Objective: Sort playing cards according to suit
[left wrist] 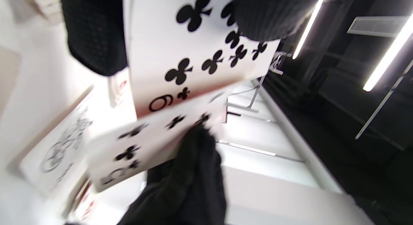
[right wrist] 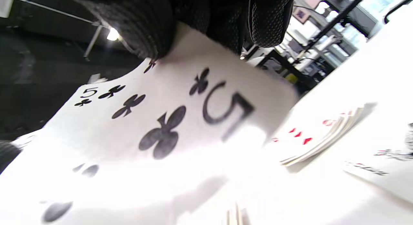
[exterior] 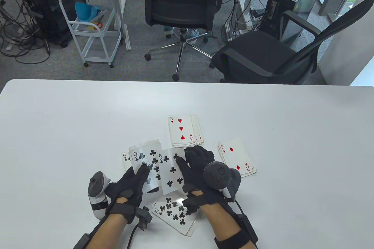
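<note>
Glossy white playing cards with black club pips, held above the matte white worktop [exterior: 58, 120]. Left hand [exterior: 128, 186] pinches the nine of clubs [exterior: 146, 161]; right hand [exterior: 198, 170] pinches the five of clubs [exterior: 171, 173]. Flat rectangular piles nearby: hearts pile [exterior: 182, 130], diamonds pile [exterior: 236, 160], clubs pile [exterior: 175, 214].

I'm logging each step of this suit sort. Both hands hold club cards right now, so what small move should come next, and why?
Probably the right hand lowers its five of clubs onto the pile topped by the ten of clubs near the table's front edge. Hearts and diamonds already have their own piles, so clubs likely belong there. The left hand could follow with its nine of clubs.
</note>
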Tool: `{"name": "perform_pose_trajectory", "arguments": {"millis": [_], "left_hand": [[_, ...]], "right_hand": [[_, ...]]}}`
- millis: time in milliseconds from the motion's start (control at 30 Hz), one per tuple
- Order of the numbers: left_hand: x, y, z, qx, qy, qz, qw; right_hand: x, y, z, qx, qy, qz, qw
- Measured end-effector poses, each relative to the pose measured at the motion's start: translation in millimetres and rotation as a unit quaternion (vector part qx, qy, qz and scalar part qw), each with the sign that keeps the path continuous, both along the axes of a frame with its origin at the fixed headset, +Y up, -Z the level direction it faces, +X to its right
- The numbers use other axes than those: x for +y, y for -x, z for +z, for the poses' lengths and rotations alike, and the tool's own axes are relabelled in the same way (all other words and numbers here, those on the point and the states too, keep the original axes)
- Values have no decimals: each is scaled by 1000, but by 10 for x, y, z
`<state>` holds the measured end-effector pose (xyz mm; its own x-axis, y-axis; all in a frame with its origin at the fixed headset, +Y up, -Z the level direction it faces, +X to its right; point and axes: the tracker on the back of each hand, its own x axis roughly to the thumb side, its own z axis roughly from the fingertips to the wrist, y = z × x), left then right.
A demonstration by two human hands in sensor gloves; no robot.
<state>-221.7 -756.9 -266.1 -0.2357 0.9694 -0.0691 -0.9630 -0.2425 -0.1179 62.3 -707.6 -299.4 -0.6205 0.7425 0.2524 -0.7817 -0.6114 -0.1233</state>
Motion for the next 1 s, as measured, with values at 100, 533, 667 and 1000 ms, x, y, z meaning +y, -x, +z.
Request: {"name": "perform_pose_trajectory", "arguments": {"millis": [100,533,667,1000], "left_hand": [[67,95,0,29,-17,26,999],[91,136,5,39,-20,35,998],[81,125,7,34,-17,31,999],[57,26,2,3,-5,8,1000]], "right_hand": [[-41,-52,-63,15,60,24,998],[-229,452,-3,195,208,264,921],[-278,518,18,164,196,319,913],[-123,296,-5,112,111,166,973]]}}
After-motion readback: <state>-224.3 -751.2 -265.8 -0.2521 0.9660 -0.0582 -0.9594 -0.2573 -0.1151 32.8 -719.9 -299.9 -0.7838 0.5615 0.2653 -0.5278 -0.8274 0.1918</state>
